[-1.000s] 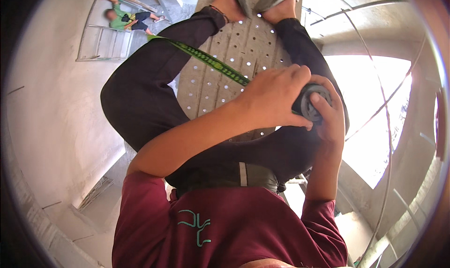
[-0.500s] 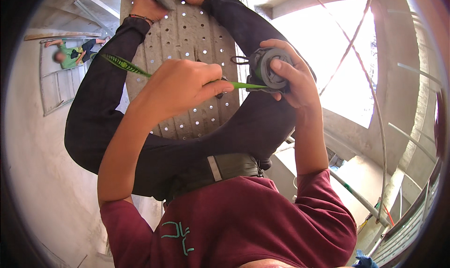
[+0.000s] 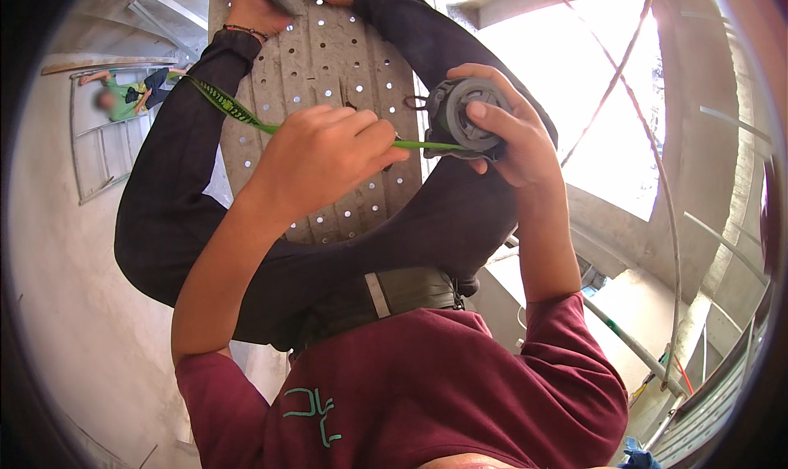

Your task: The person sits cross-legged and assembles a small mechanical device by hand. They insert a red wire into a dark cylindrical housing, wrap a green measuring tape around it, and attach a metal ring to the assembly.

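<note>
In my right hand (image 3: 517, 137) sits a tape measure (image 3: 472, 124) with a round grey and black case and a dark loop on its left side. My fingers wrap round the case, with the thumb on its face. A green tape blade (image 3: 431, 146) runs left from the case into my left hand (image 3: 332, 161), which is closed on it. Past that hand the printed blade continues up and left over my dark trouser leg, with a bend in it. The blade's far end is too small to make out.
I sit on a perforated metal scaffold plank (image 3: 328, 67), legs spread, bare feet at its far end. At the far left, another person in a green top (image 3: 123, 100) is by a metal frame. On the right are a bright window opening (image 3: 607, 141), crossing poles and pipes (image 3: 632, 342).
The tape measure has turned slightly in my right hand, its round face now more toward me. My left fingers have curled tighter round the blade, and the blade beyond has shifted a little.
</note>
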`<move>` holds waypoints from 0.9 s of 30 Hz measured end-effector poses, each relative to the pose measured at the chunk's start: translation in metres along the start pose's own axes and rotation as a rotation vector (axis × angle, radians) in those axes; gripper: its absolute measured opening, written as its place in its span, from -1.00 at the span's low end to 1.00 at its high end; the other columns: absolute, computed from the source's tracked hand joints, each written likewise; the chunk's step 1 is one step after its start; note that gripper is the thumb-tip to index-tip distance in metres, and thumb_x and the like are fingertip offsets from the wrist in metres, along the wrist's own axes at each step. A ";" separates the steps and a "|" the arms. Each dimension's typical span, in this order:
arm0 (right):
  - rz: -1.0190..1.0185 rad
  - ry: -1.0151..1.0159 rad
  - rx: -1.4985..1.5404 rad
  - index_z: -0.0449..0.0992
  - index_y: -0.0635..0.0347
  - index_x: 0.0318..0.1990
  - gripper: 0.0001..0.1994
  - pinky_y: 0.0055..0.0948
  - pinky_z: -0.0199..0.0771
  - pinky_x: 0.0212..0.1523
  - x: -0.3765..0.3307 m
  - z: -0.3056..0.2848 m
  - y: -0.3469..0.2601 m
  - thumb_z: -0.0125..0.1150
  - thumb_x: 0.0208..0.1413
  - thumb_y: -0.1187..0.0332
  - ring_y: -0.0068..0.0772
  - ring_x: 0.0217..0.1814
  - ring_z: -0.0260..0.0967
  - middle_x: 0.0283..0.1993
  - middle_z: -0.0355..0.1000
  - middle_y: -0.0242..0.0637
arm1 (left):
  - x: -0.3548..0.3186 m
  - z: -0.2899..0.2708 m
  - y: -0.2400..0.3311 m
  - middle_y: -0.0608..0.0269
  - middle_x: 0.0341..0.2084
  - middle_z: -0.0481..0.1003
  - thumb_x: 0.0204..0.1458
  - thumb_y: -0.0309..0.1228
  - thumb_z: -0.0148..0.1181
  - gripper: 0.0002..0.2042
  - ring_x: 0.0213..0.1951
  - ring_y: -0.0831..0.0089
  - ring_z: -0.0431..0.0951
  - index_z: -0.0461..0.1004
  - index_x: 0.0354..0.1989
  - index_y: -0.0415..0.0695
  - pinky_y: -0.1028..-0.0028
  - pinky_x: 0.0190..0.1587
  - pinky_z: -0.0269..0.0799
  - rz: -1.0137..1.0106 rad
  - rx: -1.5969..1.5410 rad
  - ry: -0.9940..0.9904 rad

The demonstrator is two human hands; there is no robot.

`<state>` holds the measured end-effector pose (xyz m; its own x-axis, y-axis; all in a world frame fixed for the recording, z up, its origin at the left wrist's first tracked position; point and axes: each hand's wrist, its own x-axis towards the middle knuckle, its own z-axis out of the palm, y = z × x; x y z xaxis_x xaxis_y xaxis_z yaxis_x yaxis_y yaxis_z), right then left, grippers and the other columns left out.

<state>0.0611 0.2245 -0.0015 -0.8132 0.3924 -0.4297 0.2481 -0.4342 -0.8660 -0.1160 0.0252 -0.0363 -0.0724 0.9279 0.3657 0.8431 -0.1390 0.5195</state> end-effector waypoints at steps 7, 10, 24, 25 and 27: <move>-0.037 0.040 -0.004 0.37 0.36 0.29 -0.49 -0.59 0.50 -0.66 0.000 -0.002 0.002 0.28 0.28 0.28 -0.48 -0.40 0.56 -0.10 0.54 -0.12 | -0.004 -0.016 -0.006 0.22 -0.51 0.46 0.00 -0.27 0.49 -0.72 -0.44 0.17 0.54 0.49 -0.39 -0.14 0.21 -0.38 0.41 0.004 0.035 0.025; -0.036 0.021 -0.019 0.36 0.35 0.30 -0.51 -0.56 0.52 -0.64 -0.003 -0.002 0.001 0.25 0.30 0.30 -0.48 -0.36 0.57 -0.09 0.54 -0.12 | -0.005 -0.022 -0.011 0.23 -0.46 0.49 0.01 -0.26 0.49 -0.72 -0.38 0.17 0.55 0.52 -0.33 -0.14 0.21 -0.31 0.42 0.006 0.079 -0.002; -0.070 0.201 -0.164 0.38 0.29 0.29 -0.59 -0.45 0.39 0.21 -0.005 0.111 0.075 0.18 0.43 0.26 -0.48 0.12 0.41 0.03 0.52 -0.21 | -0.048 0.062 0.072 0.24 0.09 0.53 0.47 -0.01 -0.05 -0.50 0.10 0.48 0.55 0.36 0.35 -0.14 0.46 0.11 0.45 -0.980 -1.668 0.823; -0.161 0.202 -0.328 0.37 0.30 0.31 -0.58 -0.39 0.40 0.24 -0.011 0.120 0.078 0.17 0.43 0.27 -0.41 0.16 0.40 0.11 0.49 -0.15 | -0.045 0.064 0.071 0.27 0.04 0.56 0.47 -0.03 -0.04 -0.54 0.04 0.50 0.58 0.41 0.30 -0.11 0.51 0.04 0.48 -0.974 -1.617 0.904; -0.216 0.142 -0.448 0.36 0.31 0.34 -0.51 -0.27 0.36 0.32 -0.013 0.127 0.087 0.25 0.34 0.30 -0.19 0.26 0.41 0.19 0.45 -0.02 | -0.053 0.063 0.073 0.29 -0.05 0.58 0.46 -0.08 0.00 -0.62 -0.05 0.50 0.61 0.48 0.19 -0.10 0.53 -0.03 0.52 -1.110 -1.799 1.099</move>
<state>0.0264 0.0789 -0.0388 -0.7989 0.5547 -0.2325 0.3086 0.0463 -0.9501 -0.0168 -0.0126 -0.0667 -0.6414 0.4678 -0.6081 -0.7563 -0.5183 0.3992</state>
